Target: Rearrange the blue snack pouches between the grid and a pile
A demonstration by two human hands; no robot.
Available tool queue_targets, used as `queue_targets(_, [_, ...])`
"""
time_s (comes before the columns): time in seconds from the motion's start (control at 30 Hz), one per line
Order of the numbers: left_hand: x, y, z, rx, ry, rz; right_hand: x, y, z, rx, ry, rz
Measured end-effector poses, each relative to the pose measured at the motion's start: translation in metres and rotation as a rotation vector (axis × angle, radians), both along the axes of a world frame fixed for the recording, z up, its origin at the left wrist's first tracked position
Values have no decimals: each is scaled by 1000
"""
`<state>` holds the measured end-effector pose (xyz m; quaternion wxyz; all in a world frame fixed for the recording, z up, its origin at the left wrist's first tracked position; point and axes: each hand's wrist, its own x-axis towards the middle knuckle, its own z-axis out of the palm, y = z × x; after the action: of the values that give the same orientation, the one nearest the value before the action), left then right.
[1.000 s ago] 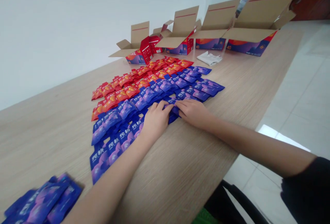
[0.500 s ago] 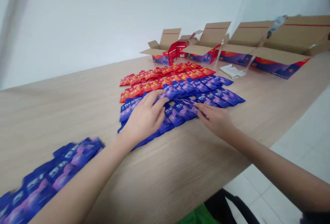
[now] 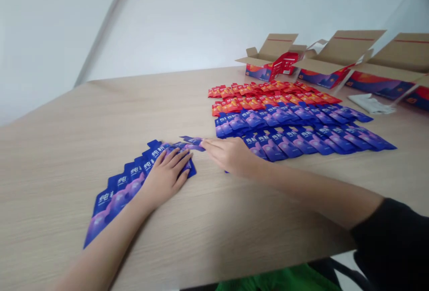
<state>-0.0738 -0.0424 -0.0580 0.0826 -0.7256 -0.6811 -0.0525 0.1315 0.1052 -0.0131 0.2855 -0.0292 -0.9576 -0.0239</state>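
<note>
My left hand point(image 3: 166, 175) lies flat, fingers stretched out, on the near end of a fanned row of blue-purple sachets point(image 3: 124, 188) at the left of the wooden table point(image 3: 234, 219). My right hand point(image 3: 231, 155) rests flat beside it, fingertips on a blue sachet point(image 3: 192, 141) at the row's far end. To the right lie rows of blue sachets point(image 3: 301, 130), with rows of red-orange sachets point(image 3: 268, 94) behind them.
Several open cardboard boxes point(image 3: 338, 61) with red and purple sides stand along the far right of the table. A crumpled white wrapper point(image 3: 368, 102) lies in front of them. White walls rise behind the table.
My view has swung left. My left hand moved from the big blue rows to the separate fanned row at the left; my right hand followed, sliding a blue sachet over to it.
</note>
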Motion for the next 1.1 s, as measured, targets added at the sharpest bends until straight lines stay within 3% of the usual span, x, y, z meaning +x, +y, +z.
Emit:
queue_targets(0.13, [-23, -6, 3, 74, -77, -16, -70, -17, -9, -71, -155, -101])
queue_targets(0.23, [-31, -12, 6, 252, -203, 10, -98, -27, -15, -117, -274, -191])
queue_targets(0.33, [-29, -20, 15, 393, -195, 89, -110, -35, -23, -139, -351, -187])
queue_targets(0.43, [-24, -24, 24, 424, -134, 80, -113, -39, -26, -183, -349, -137])
queue_targets(0.57, [-20, -23, 28, 428, -154, -2, -100, -39, -11, -309, -275, -65])
queue_targets(0.7, [-18, -20, 22, 390, -184, -158, -51, -18, 15, -304, -161, -67])
queue_targets(0.87, [-2, -8, 19, 385, -235, -252, 75, 43, 23, -346, -38, -395])
queue_targets(0.97, [29, 14, 31, 324, -221, -333, 165, 85, 13, -362, 9, -610])
queue_targets(1.1, [95, 66, 54, 207, -191, -490, 262, 132, -8, -309, -65, -794])
